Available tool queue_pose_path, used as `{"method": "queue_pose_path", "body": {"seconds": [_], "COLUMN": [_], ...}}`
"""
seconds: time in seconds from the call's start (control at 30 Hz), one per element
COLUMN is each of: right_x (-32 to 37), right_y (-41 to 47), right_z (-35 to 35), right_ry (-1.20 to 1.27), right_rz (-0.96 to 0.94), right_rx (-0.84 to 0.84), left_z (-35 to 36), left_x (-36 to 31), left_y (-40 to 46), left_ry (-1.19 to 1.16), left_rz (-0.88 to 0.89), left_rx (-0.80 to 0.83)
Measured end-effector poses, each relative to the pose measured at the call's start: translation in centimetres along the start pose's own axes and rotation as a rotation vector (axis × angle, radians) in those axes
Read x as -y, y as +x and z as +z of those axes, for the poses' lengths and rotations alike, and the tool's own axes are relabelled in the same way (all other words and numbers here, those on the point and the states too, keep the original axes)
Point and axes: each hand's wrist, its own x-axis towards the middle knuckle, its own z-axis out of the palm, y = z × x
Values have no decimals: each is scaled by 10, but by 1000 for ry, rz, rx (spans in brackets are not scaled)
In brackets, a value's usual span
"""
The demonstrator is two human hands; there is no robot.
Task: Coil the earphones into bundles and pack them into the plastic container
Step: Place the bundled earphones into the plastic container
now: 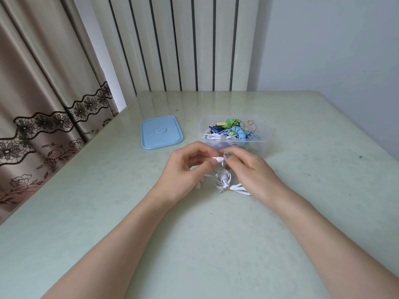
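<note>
White earphones (224,180) lie in a loose tangle on the table, with the metal jack pointing toward me. My left hand (185,169) pinches a white earbud between thumb and fingers. My right hand (248,169) pinches the same earphone's cable just beside the bud. Behind the hands stands the clear plastic container (262,147), holding several coiled earphones in blue, green, white and red.
The container's light blue lid (160,132) lies flat to the left of it. The pale green table (194,234) spreads all round. A curtain (43,104) hangs at the left, and a radiator (183,44) stands behind the table's far edge.
</note>
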Motion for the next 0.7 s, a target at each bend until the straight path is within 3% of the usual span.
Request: {"method": "queue_pose_path", "body": {"seconds": [0.33,0.57,0.7], "right_x": [-5,-6,-5], "right_y": [6,8,6], "right_z": [0,-1,-1], "right_ry": [225,373,433], "right_rz": [181,145,154], "right_rx": [137,-94,-125], "left_z": [-1,-4,-7], "left_x": [0,-2,8], "left_y": [2,3,4], "left_ry": [-63,-49,272], "left_rz": [0,-23,-61], "left_rx": [3,-5,-101]}}
